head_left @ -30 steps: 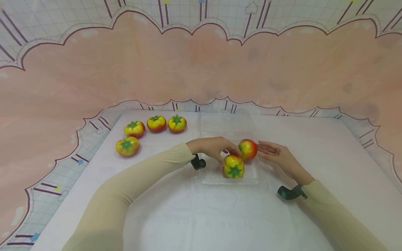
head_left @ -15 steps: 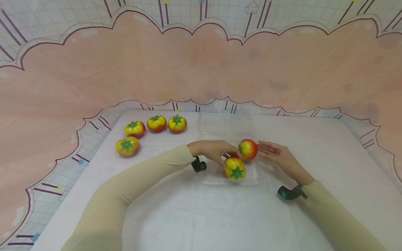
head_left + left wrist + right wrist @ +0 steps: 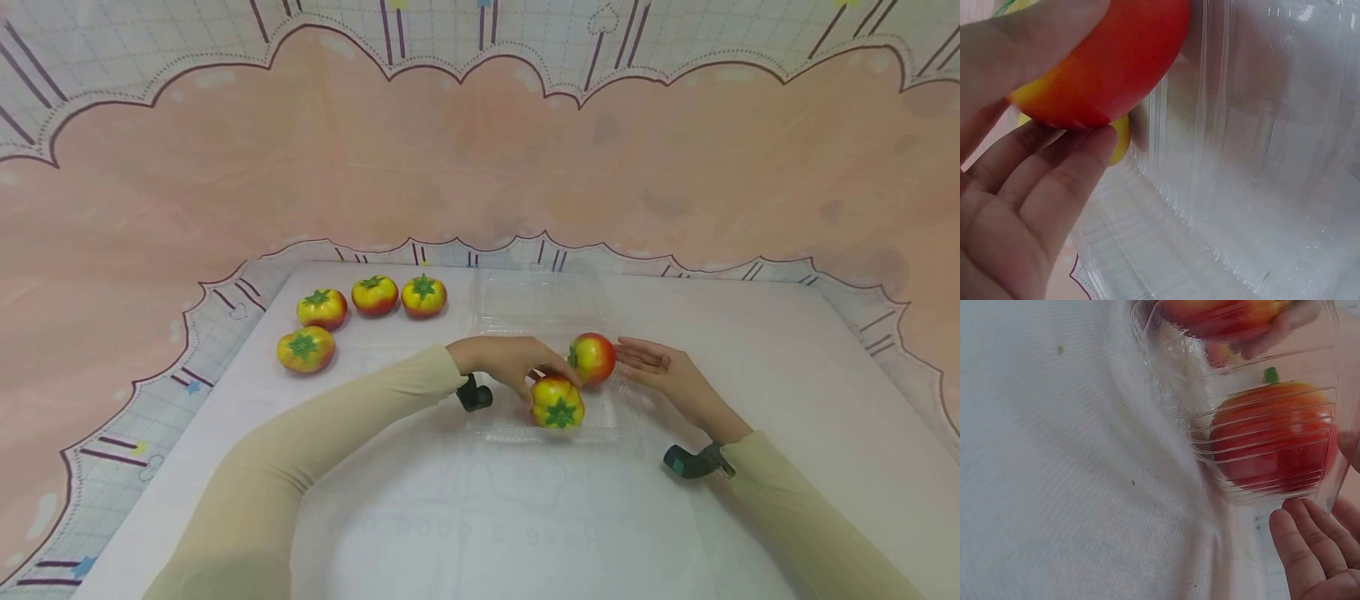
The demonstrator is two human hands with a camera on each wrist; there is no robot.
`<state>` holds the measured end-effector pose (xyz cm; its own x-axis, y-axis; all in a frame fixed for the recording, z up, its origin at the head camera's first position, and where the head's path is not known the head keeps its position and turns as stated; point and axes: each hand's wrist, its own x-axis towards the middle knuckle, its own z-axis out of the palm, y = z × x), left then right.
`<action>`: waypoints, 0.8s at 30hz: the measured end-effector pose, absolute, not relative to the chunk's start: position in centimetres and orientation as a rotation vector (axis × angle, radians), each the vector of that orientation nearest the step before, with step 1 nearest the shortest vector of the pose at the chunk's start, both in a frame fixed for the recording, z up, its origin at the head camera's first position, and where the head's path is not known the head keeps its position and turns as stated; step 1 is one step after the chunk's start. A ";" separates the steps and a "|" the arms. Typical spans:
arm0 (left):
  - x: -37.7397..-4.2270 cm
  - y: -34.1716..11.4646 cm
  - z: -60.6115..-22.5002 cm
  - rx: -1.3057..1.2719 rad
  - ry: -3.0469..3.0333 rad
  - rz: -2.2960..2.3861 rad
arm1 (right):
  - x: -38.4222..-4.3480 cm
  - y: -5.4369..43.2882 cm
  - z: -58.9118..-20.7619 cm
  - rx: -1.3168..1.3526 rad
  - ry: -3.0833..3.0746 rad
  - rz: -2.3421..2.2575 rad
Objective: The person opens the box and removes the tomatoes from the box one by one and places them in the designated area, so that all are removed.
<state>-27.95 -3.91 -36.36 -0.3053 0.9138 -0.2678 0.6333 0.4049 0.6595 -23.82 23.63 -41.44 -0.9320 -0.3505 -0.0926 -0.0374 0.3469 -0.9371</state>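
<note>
My left hand [image 3: 510, 360] holds a yellow-red tomato [image 3: 557, 403] with a green star-shaped top, its fingers and thumb around the fruit. In the left wrist view the tomato's red underside [image 3: 1129, 69] shows between thumb and fingers. It is over the near part of a clear plastic box [image 3: 495, 429]. A second tomato [image 3: 592, 358] lies inside the box toward its right side, close to the held one. My right hand [image 3: 663, 371] is at the box's right wall, fingers fairly straight. In the right wrist view its fingers [image 3: 1310, 544] lie against or just beside the ribbed wall.
Several more tomatoes [image 3: 321, 309] lie on the white-covered table [image 3: 420, 517] to the left of the box. The box's clear lid [image 3: 540, 296] lies folded back on the far side. A patterned cloth [image 3: 480, 167] hangs behind the table.
My left hand with its tomato has dropped slightly toward me, and the tomato has shifted a little right, then back left. The right hand and the second tomato have stayed in place.
</note>
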 end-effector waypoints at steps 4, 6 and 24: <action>-27.9 -3.8 -36.4 1.282 2.065 0.584 | -23.8 23.7 -41.5 -0.356 2.326 -1.627; -27.8 -3.8 -36.4 1.269 2.077 0.581 | -23.8 23.7 -41.5 -0.357 2.323 -1.632; -27.5 -4.1 -36.2 1.251 2.126 0.605 | -23.9 23.7 -41.6 -0.367 2.307 -1.653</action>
